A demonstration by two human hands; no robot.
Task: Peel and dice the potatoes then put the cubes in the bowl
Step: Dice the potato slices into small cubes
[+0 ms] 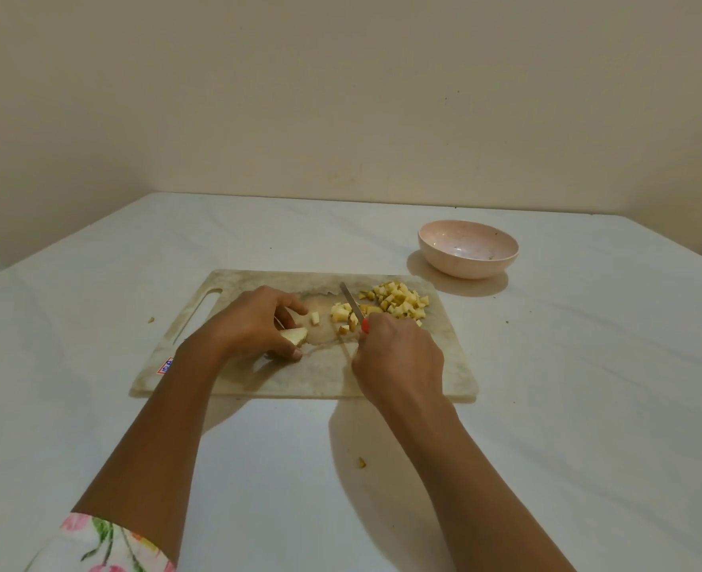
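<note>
Left hand [258,324] grips potato piece [295,335]; right hand [398,357] grips knife [351,303]; cubes [398,301] beyond right hand, bowl [468,249] farther.

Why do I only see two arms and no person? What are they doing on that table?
The camera sits on the person's head and looks down, so you see only their arms, as if through their eyes. The left hand holds a potato piece on the cutting board. The right hand grips a knife, its blade pointing away from the person. Potato cubes lie piled beside the blade. The pink bowl stands on the white table beyond the board, with no cubes in it yet.
</note>
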